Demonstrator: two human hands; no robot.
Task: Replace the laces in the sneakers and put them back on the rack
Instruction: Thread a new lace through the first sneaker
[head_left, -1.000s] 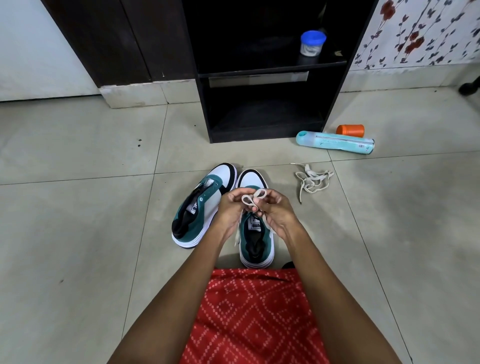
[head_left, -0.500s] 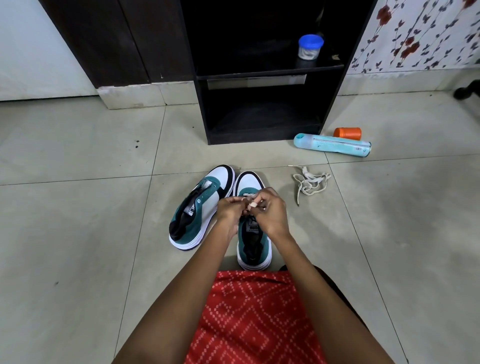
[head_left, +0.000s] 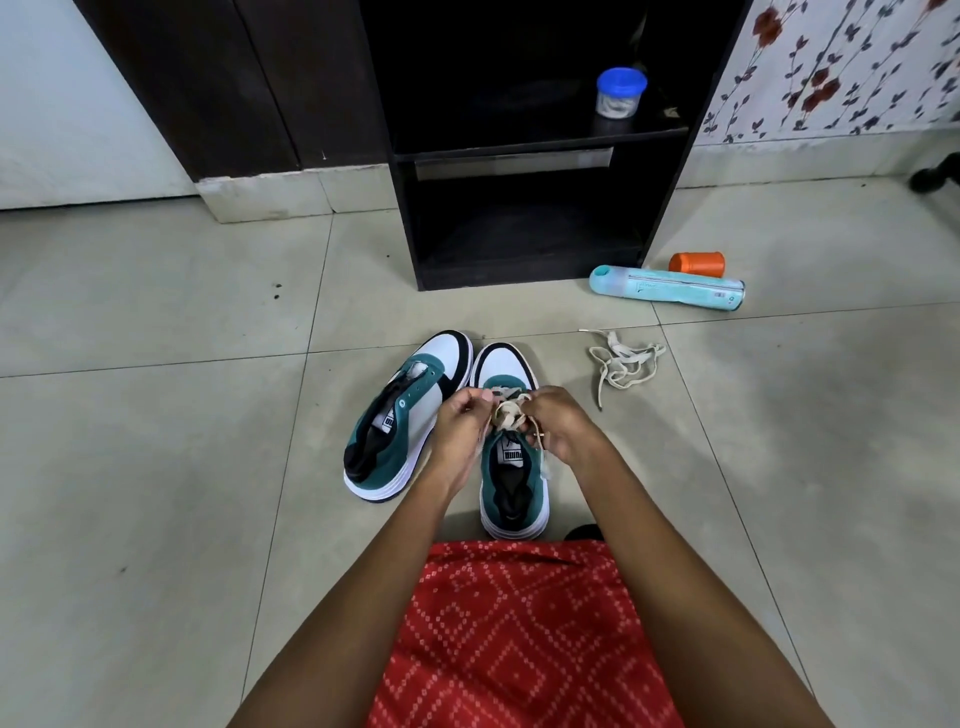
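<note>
Loop now drawn down tight against the right sneaker (head_left: 511, 467). Left hand (head_left: 464, 427) and right hand (head_left: 558, 426) both pinching the lace (head_left: 509, 414). Left sneaker (head_left: 400, 421) unlaced yet.

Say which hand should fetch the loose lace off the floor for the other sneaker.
Probably the right hand. The loose lace lies on the tiles to its right, with nothing between them. The left hand would have to cross over the sneaker being laced and the right forearm.
</note>
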